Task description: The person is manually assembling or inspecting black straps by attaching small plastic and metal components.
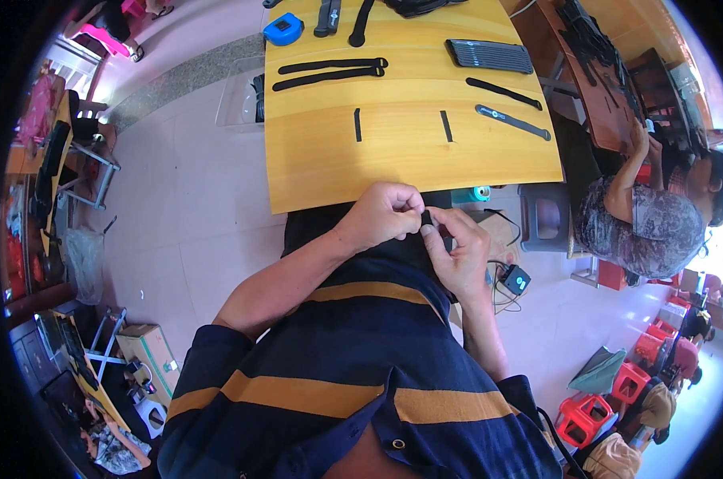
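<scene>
My left hand (385, 211) and my right hand (460, 249) meet just off the near edge of the yellow table (401, 168). Between their pinched fingertips is a small black strap end (426, 217); most of it is hidden by fingers or lost against dark clothing. On the tabletop lie two black straps with end loops (329, 78), side by side. Farther right are a plain black strap (503, 93) and a grey printed strap (513, 122). Two short black strips, a left one (357, 125) and a right one (446, 126), sit nearest my hands.
A blue tape measure (283, 29) rests at the table's far left corner. At the far right is a bundle of dark straps (489, 56). A clear plastic bin (235, 100) stands left of the table. On the right, a person (645, 215) works at another table.
</scene>
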The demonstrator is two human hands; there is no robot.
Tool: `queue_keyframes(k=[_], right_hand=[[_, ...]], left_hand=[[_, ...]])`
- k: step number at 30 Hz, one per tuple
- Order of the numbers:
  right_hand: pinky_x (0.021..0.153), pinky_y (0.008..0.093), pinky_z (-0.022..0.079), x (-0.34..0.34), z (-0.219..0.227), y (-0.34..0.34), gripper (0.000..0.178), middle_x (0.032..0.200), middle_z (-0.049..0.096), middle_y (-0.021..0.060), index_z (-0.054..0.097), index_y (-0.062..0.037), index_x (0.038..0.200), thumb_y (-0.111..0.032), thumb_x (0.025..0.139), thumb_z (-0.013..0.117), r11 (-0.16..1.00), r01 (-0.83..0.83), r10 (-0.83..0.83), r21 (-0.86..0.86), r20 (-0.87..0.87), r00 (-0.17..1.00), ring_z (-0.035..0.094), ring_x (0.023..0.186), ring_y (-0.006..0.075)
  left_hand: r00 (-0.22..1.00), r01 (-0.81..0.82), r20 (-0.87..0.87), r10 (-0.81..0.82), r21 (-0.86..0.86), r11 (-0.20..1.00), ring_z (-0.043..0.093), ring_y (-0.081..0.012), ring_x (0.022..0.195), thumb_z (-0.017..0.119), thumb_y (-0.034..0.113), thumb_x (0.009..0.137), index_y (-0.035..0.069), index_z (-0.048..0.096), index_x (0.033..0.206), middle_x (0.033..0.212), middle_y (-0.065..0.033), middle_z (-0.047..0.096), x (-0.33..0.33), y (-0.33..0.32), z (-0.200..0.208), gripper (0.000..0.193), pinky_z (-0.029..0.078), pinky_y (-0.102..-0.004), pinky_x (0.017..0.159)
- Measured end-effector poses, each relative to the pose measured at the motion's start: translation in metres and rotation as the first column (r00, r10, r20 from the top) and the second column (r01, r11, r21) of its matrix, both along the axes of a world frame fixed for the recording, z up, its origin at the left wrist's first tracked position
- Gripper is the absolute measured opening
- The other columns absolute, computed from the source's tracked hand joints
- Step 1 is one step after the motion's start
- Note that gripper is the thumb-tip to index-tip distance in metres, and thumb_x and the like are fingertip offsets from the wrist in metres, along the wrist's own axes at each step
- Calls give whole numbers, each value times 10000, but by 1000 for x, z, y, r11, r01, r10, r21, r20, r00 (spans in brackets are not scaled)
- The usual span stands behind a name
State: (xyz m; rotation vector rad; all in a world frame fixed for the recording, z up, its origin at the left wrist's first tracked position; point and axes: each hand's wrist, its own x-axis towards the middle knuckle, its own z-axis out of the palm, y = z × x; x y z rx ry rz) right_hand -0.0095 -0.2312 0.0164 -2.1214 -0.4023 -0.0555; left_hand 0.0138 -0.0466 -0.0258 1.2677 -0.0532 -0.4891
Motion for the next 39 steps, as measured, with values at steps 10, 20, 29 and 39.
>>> queue_keyframes(k=[10, 20, 29, 39], right_hand=[[680, 362, 567, 2, 5, 5, 272, 907, 711, 146, 713, -13, 1053, -7, 783, 742, 994, -21, 42, -104, 199, 979, 716, 796, 309], [681, 371, 573, -1, 8, 12, 294, 919, 710, 146, 715, -15, 1073, -13, 781, 746, 993, -43, 68, -111, 228, 971, 715, 794, 305], [763, 262, 538, 2, 10, 15, 256, 944, 707, 83, 717, 8, 1123, 34, 868, 718, 933, 51, 5, 357, -153, 988, 684, 858, 131], [840, 246, 520, 1, 2, 5, 246, 1043, 703, 58, 692, 25, 1160, 34, 914, 682, 841, 95, 59, 533, -264, 963, 660, 932, 106]], left_hand=[[920, -124, 390, -41, 388, 913, 590, -60, 610, 652, -14, 867, 2, 659, 838, 734, -4, 654, -6, 6, 19, 34, 464, -220, 551], [995, 91, -36, -89, 69, 993, 620, -80, 615, 635, 15, 888, -17, 704, 897, 748, -34, 680, 6, 19, 16, 77, 492, -228, 566], [994, -68, 95, 50, 191, 979, 613, -64, 623, 635, 52, 932, -20, 691, 931, 760, -20, 678, -2, 15, 35, 91, 484, -229, 570], [968, -79, 251, 28, 196, 977, 599, -44, 675, 675, 21, 892, -14, 691, 900, 781, -11, 680, -2, 12, 51, 39, 474, -213, 601]])
